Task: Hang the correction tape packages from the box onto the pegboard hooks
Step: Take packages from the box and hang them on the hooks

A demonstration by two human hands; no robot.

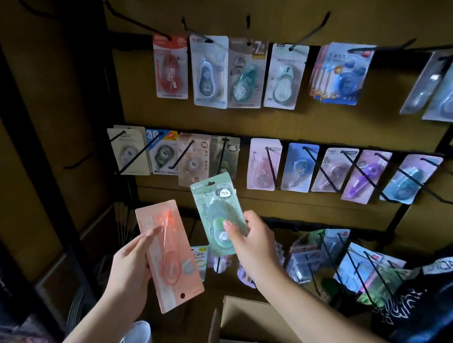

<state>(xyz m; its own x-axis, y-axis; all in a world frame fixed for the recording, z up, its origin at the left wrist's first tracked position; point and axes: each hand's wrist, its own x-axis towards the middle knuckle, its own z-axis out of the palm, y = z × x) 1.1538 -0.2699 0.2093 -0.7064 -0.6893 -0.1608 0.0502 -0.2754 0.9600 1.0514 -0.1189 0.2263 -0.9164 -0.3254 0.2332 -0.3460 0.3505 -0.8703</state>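
Hanging step: right hand (245,240) pinches green package (218,213) below matching hook (223,155); left hand (131,268) grips pink package (167,254). Next, thread its hole.

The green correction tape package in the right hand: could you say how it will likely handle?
The green correction tape package probably stays stiff: held low by the right hand, it stands unbent. Likely light, since fingers alone pinch it. Its glossy blister may be slippery.

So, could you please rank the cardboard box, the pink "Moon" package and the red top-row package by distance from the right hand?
1. Cardboard box: just below the right hand.
2. Pink "Moon" package: middle row, above it.
3. Red package: top row, upper left.
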